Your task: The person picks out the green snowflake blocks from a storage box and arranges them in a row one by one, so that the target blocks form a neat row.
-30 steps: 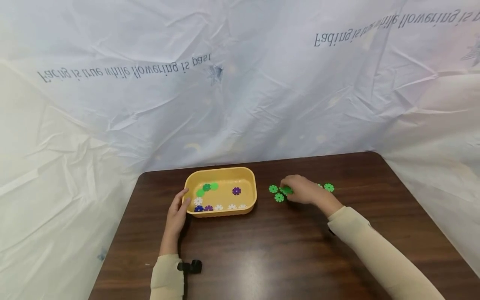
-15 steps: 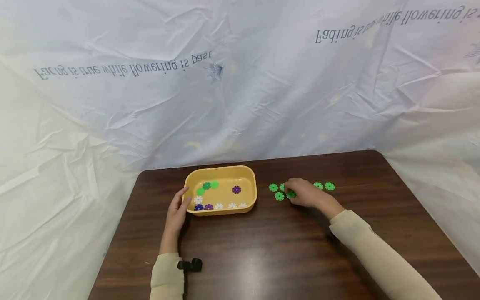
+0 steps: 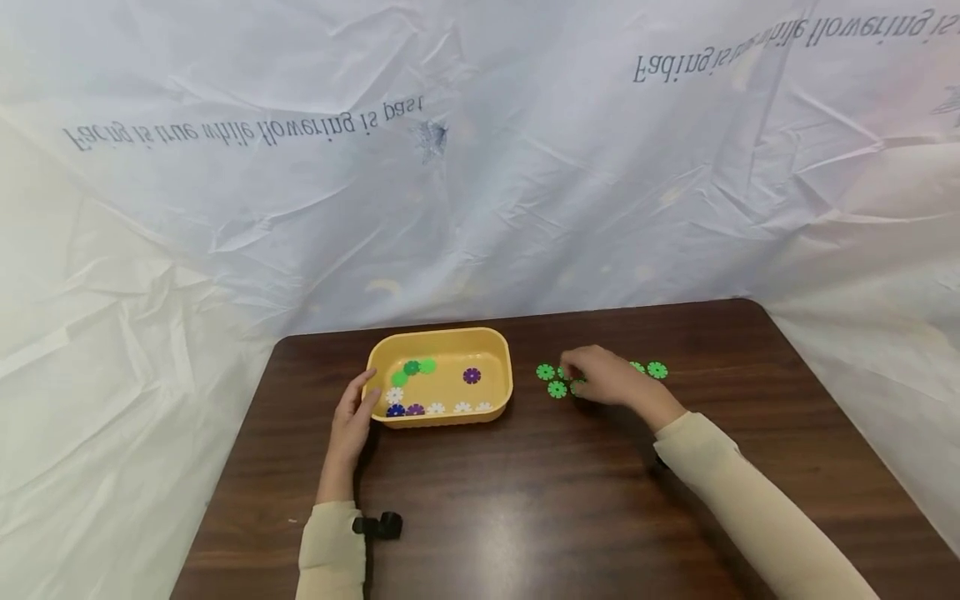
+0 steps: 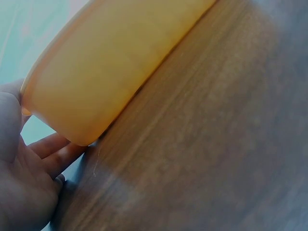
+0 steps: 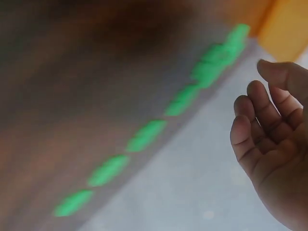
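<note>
Centrally, green flower-shaped discs [image 3: 557, 389] flat on dark surface [image 3: 525, 500], R hand [image 3: 603, 379] over them, fingers loosely curled, empty, L hand [image 3: 351, 421] relaxed against yellow tray [image 3: 495, 400].

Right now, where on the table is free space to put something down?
The near half of the table is bare, between both sleeves. The far right corner, behind the green discs, is bare too. It is crowded between the yellow tray and the right hand.

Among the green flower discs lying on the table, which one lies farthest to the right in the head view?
The green disc at the right end of the row, beyond the right hand; every other one lies nearer the yellow tray.
</note>
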Motion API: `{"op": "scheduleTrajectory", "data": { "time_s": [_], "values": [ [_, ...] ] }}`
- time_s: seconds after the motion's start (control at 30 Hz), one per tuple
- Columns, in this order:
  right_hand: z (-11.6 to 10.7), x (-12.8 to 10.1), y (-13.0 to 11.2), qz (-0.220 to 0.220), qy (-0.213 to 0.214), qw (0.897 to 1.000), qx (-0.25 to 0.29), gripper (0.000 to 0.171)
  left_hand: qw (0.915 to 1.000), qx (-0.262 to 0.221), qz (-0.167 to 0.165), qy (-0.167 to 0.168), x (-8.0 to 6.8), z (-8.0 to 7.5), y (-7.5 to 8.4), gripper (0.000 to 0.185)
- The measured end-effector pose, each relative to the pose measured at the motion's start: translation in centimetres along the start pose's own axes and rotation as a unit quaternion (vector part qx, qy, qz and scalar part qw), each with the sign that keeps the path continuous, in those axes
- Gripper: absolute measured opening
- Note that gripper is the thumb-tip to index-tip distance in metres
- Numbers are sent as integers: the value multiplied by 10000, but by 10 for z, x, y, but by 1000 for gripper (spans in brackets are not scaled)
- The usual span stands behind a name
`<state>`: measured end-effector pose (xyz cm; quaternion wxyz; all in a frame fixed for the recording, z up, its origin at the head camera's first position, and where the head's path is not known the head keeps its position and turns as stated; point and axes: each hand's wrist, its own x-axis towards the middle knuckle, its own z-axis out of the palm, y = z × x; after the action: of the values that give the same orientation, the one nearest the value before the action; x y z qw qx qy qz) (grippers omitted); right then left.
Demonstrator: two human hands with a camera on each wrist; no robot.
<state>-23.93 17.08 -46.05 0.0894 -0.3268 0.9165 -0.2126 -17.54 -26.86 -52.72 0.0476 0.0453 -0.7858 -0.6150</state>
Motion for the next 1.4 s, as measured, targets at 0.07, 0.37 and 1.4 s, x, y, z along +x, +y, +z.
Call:
{"op": "scheduleTrajectory", "data": {
  "time_s": [0.07,0.37,1.4],
  "values": [
    [-7,13,-14,-136,143,9998,17,8,10000,15,-34,8,1,-2,3,47],
    [-1,89,-85,-919,-230,9955,23,16,9996,-92,-244,-125,-12,-6,31,50],
    [78,157,-138,-394,-987,9842,-1415,20,9998,148,5,93,0,2,0,46]
  ]
}}
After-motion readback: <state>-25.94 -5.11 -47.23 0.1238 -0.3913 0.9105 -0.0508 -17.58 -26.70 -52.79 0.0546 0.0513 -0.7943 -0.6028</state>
